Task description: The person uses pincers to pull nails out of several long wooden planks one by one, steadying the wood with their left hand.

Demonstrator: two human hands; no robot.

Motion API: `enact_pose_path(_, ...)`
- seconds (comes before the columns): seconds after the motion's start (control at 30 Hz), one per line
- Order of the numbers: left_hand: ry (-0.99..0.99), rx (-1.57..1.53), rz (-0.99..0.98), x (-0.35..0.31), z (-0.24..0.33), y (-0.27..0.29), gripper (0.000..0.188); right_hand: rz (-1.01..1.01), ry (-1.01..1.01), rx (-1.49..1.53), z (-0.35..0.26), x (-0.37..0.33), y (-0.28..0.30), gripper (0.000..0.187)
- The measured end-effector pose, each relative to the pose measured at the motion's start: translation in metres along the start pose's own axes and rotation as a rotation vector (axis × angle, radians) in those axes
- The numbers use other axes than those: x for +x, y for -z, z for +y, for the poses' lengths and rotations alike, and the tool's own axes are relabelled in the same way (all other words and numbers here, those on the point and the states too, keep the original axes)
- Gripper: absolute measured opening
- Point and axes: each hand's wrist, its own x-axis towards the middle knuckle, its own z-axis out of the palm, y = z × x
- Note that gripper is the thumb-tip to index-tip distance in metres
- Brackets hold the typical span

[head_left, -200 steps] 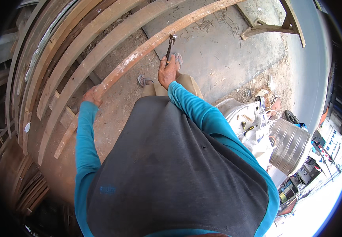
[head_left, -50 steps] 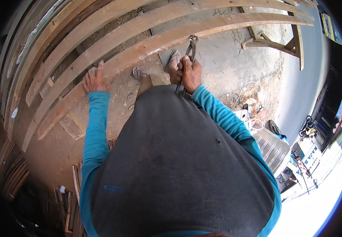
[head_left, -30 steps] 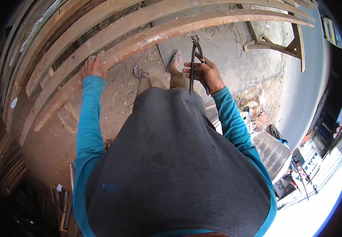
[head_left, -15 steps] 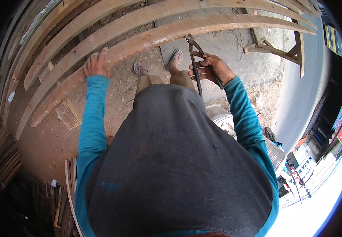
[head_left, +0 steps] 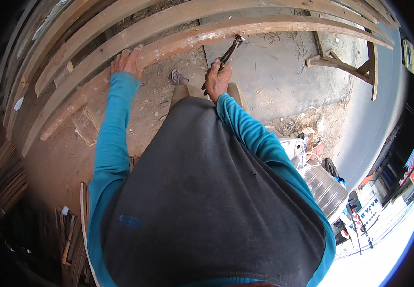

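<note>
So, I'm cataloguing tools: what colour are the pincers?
The pincers look mostly black; see head view.

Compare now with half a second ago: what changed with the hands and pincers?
The right hand moved left and closed round the pincers, whose spread handles came together; their head now leans right, at the near beam. The pincers stayed in the right hand, the left hand on the beam.

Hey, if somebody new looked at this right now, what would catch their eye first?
Probably the dark shirt filling the lower middle, with long wooden beams sweeping across the top. Next, the pincers in the right hand, upper middle, their head at the edge of the nearest beam; the left hand rests on that beam farther left. Off to the right, a silver drum stands out.
</note>
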Motion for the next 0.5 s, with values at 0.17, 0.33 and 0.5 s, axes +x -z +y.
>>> enact_pose_path(0.17, 0.051, -0.006, -0.106, 0.008, -0.012, -0.002, 0.071, -0.298, -0.115, -0.178, -0.042, -0.011, 0.062, 0.025)
enact_pose_path(0.33, 0.006, -0.028, 0.069, -0.011, -0.002, -0.010, 0.072, -0.465, -0.344, 0.055, -0.097, -0.019, 0.105, 0.035)
enact_pose_path(0.5, 0.035, 0.077, 0.131, -0.015, 0.003, -0.018, 0.082, -0.627, -0.425, 0.020, -0.121, -0.008, 0.103, 0.055)
